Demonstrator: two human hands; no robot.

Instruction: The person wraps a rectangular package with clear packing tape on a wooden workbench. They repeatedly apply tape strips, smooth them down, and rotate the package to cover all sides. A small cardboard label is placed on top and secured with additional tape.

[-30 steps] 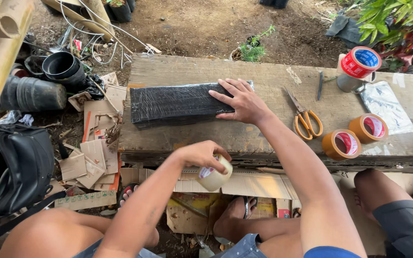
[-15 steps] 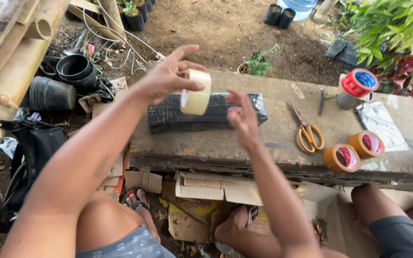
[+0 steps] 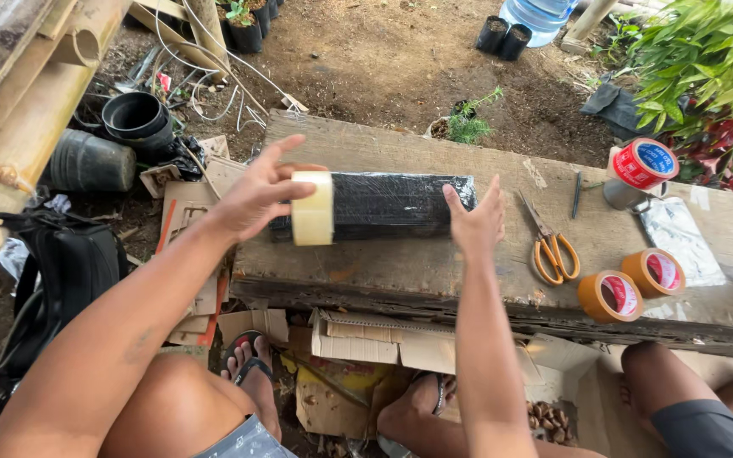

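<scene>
Taking the black bundle (image 3: 383, 206) as landmark: the counter (image 3: 434, 280) in front of it lies bare along its near edge. To its right, orange-handled scissors (image 3: 551, 246) lie close by, then two brown tape rolls (image 3: 629, 284) and a red-topped roll (image 3: 642, 165) farther right. Behind it, a bare counter strip remains. Left of it, the counter ends above cardboard scraps (image 3: 184, 212).

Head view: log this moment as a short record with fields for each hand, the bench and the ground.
left hand: lifted over the bench, gripping a pale roll of clear tape
right hand: open, fingers up, at the near edge of the black wrapped flat bundle
bench: rough wooden plank bearing the bundle
tools: orange-handled scissors right of the bundle
other tape: two brown rolls near the front edge, one red-and-blue roll further back
ground: black plastic pots, cardboard scraps
</scene>
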